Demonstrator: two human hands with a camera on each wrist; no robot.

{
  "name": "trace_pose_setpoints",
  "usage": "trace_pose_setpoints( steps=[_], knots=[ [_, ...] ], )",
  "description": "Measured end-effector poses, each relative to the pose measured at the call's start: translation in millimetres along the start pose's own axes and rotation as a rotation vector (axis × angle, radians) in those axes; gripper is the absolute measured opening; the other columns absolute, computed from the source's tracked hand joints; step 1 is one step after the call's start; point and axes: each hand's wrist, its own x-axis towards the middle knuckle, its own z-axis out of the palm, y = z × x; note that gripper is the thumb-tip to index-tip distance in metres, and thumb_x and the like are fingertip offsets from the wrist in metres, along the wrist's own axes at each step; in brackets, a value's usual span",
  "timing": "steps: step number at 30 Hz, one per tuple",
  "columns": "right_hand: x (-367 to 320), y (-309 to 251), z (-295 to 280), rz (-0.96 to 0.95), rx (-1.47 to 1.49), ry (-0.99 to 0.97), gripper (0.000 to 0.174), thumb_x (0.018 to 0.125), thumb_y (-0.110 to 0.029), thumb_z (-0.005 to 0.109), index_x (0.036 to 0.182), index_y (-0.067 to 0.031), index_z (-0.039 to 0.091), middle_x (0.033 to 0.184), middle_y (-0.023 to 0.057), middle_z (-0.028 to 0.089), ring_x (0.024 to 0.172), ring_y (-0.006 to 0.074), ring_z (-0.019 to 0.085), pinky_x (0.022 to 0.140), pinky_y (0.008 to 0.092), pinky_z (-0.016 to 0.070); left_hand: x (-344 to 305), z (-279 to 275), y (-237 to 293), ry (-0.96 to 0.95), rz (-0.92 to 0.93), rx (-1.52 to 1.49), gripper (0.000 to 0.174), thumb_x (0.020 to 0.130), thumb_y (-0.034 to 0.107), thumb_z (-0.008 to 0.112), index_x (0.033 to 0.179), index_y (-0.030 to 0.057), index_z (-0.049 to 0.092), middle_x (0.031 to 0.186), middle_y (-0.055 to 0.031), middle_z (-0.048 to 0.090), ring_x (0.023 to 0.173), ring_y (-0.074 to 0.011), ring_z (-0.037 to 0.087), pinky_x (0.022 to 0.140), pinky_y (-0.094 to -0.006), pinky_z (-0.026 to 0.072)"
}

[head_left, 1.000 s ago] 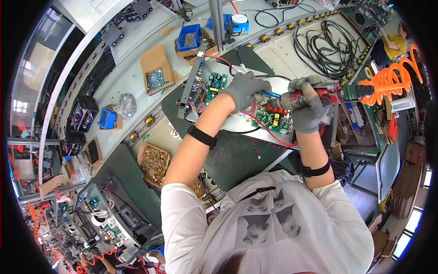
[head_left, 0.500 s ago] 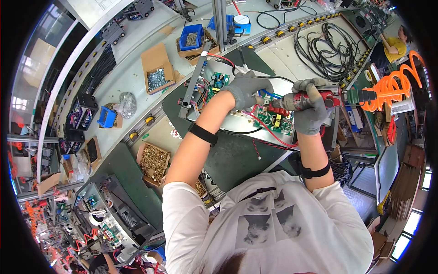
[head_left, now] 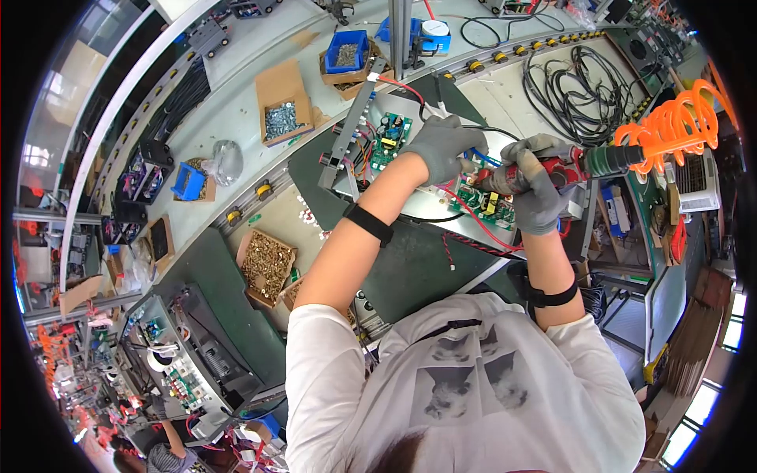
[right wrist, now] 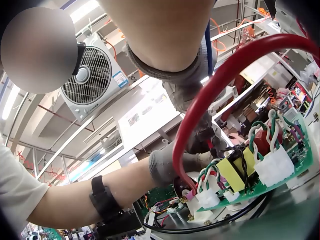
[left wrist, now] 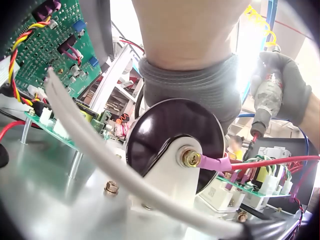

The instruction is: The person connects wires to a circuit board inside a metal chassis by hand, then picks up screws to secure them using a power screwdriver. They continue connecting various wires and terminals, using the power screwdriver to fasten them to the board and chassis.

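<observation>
A grey-gloved left hand [head_left: 444, 150] reaches down into an open metal chassis [left wrist: 45, 185], beside a black disc-shaped part [left wrist: 150, 135] with a bolted white bracket. Its fingers are mostly hidden, and I cannot tell what they hold. The gloved right hand [head_left: 538, 193] grips a red-and-grey air screwdriver [head_left: 505, 180], whose nose points toward the left hand. One green circuit board [head_left: 392, 140] lies left of the left hand. Another circuit board [head_left: 493, 206] sits below the screwdriver, with a red cable [head_left: 473, 217] looping past it.
A coiled orange air hose [head_left: 670, 130] runs from the screwdriver. Beyond the chassis stand a carton of screws [head_left: 282, 120] and a blue bin [head_left: 347, 54]. Nearer is a box of brass-coloured fasteners [head_left: 266, 262]. Black cables [head_left: 579, 91] lie coiled at the back right.
The head view has shifted, so the bench and chassis appear a little farther right. Both hands keep nearly the same places over the chassis, the right still gripping the air screwdriver.
</observation>
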Motion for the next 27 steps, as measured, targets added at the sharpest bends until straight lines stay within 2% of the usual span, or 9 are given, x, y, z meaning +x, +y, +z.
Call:
trace_pose_setpoints(
  steps=[6, 8, 9, 12, 14, 20, 23, 25, 27],
  knots=[
    [-7.0, -14.6, -2.4, -0.164, 0.051, -0.145, 0.017, 0.075, 0.001, 0.059, 0.091, -0.0001, 0.054, 0.078, 0.0127, 0.059, 0.07, 0.0238, 0.061, 0.066, 0.0381, 0.0514, -4.7, 4.5, 1.4, -0.002, -0.038, -0.016, 0.032, 0.073, 0.021, 0.069, 0.104, 0.0226, 0.061, 0.093, -0.0042, 0.06, 0.096, -0.0247, 0.053, 0.085, -0.0395, 0.0393],
    [-15.6, -30.8, -0.8, -0.097, 0.093, -0.221, 0.022, 0.076, -0.001, 0.058, 0.097, -0.0044, 0.051, 0.076, 0.0122, 0.055, 0.069, 0.0248, 0.056, 0.06, 0.0375, 0.0489, -14.4, 19.4, -0.8, 0.534, 0.137, 0.195, 0.034, 0.073, 0.016, 0.065, 0.105, 0.022, 0.06, 0.099, -0.0043, 0.059, 0.097, -0.0248, 0.053, 0.084, -0.0395, 0.0403],
    [-22.3, -36.8, -1.1, -0.04, 0.179, -0.275, 0.021, 0.077, -0.002, 0.058, 0.096, -0.0051, 0.05, 0.075, 0.0116, 0.053, 0.069, 0.0243, 0.054, 0.058, 0.0373, 0.048, -26.7, 12.8, 8.5, 0.522, 0.024, 0.144, 0.037, 0.072, 0.011, 0.062, 0.107, 0.0196, 0.059, 0.103, -0.0046, 0.058, 0.097, -0.0258, 0.053, 0.085, -0.0398, 0.0403],
    [-30.1, -42.3, -13.8, -0.003, 0.248, -0.455, 0.019, 0.08, -0.005, 0.058, 0.092, -0.0077, 0.044, 0.076, 0.0113, 0.05, 0.069, 0.0247, 0.053, 0.055, 0.0388, 0.0472, -69.2, 43.2, 34.9, 0.915, -0.251, 0.054, 0.026, 0.072, 0.008, 0.059, 0.098, 0.0147, 0.062, 0.085, -0.0076, 0.059, 0.078, -0.0287, 0.056, 0.069, -0.0401, 0.0459],
    [-48.0, -46.1, -7.5, -0.011, 0.095, -0.404, 0.02, 0.082, -0.011, 0.058, 0.086, -0.0103, 0.038, 0.073, 0.0063, 0.041, 0.07, 0.0216, 0.044, 0.052, 0.0363, 0.039, -93.5, 77.0, 46.9, 0.858, -0.341, 0.044, 0.022, 0.073, 0.01, 0.06, 0.094, 0.0142, 0.063, 0.08, -0.0083, 0.059, 0.074, -0.0291, 0.056, 0.065, -0.0398, 0.046],
    [-76.0, -28.4, -22.3, 0.03, 0.052, -0.476, 0.023, 0.081, -0.014, 0.062, 0.095, -0.0106, 0.044, 0.085, 0.0096, 0.05, 0.083, 0.0266, 0.054, 0.06, 0.0402, 0.0476, -89.1, 122.8, 53.8, 0.834, -0.555, -0.03, 0.014, 0.072, 0.024, 0.067, 0.083, 0.0149, 0.069, 0.075, -0.0071, 0.059, 0.075, -0.0277, 0.056, 0.066, -0.0395, 0.0468],
    [-81.3, -32.4, -22.9, 0.022, 0.052, -0.402, 0.025, 0.08, -0.01, 0.064, 0.095, -0.0092, 0.045, 0.082, 0.0101, 0.051, 0.078, 0.0265, 0.054, 0.063, 0.0426, 0.0492, -80.5, 113.2, 61.4, 0.552, -0.769, -0.03, 0.027, 0.07, 0.038, 0.065, 0.092, 0.0229, 0.072, 0.081, -0.004, 0.062, 0.086, -0.0257, 0.055, 0.073, -0.0399, 0.0449],
    [-80.9, -36.6, -26.3, -0.015, 0.052, -0.337, 0.026, 0.079, -0.005, 0.064, 0.095, -0.0079, 0.044, 0.078, 0.0102, 0.052, 0.072, 0.0259, 0.055, 0.062, 0.0423, 0.05, -75.0, 99.7, 73.3, 0.478, -0.817, -0.024, 0.026, 0.07, 0.037, 0.065, 0.092, 0.0233, 0.072, 0.085, -0.0035, 0.062, 0.088, -0.0256, 0.054, 0.074, -0.0398, 0.0443],
    [-82.1, -42.2, -31.1, 0.051, 0.047, -0.367, 0.024, 0.08, -0.016, 0.063, 0.095, -0.009, 0.047, 0.084, 0.0101, 0.051, 0.082, 0.0271, 0.054, 0.072, 0.0441, 0.0473, -72.4, 97.3, 78.9, 0.397, -0.861, -0.018, 0.026, 0.07, 0.036, 0.065, 0.092, 0.0237, 0.071, 0.088, -0.0029, 0.063, 0.091, -0.0254, 0.053, 0.075, -0.0397, 0.0437]
  ],
)
